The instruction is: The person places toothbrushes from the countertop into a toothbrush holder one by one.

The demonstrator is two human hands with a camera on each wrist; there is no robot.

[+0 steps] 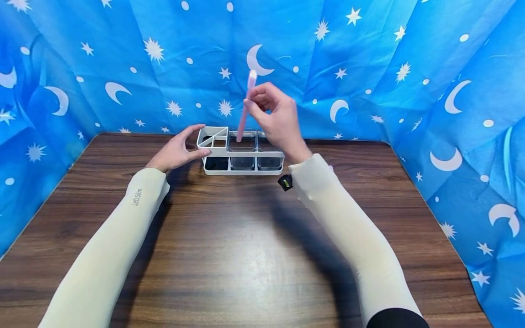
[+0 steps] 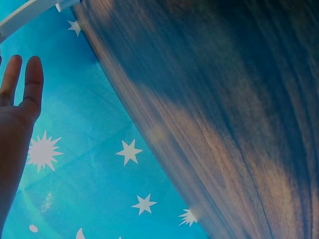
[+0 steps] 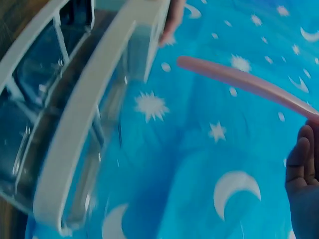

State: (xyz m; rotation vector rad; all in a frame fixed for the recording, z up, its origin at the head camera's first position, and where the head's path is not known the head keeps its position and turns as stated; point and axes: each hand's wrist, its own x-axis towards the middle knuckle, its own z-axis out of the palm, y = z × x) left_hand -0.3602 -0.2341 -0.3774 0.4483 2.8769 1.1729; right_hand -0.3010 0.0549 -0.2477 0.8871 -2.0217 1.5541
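Observation:
A white two-tier organizer (image 1: 248,155) stands at the back of the table, with clear bins (image 1: 242,162) on the right and a diagonally divided section on the left. My left hand (image 1: 174,150) grips its left end, thumb at the front and fingers toward the back. My right hand (image 1: 280,118) pinches a slim pink stick (image 1: 243,120) between thumb and fingers. The stick is nearly upright, its pale end up and its rounded lower end in front of the clear bins in the head view. In the right wrist view the pink stick (image 3: 239,79) is apart from the organizer (image 3: 94,99).
A wooden table (image 1: 229,237) spreads out in front of the organizer. Blue cloth (image 1: 279,27) with white stars and moons hangs behind and along both sides. A small black piece (image 1: 285,182) shows beside the right cuff.

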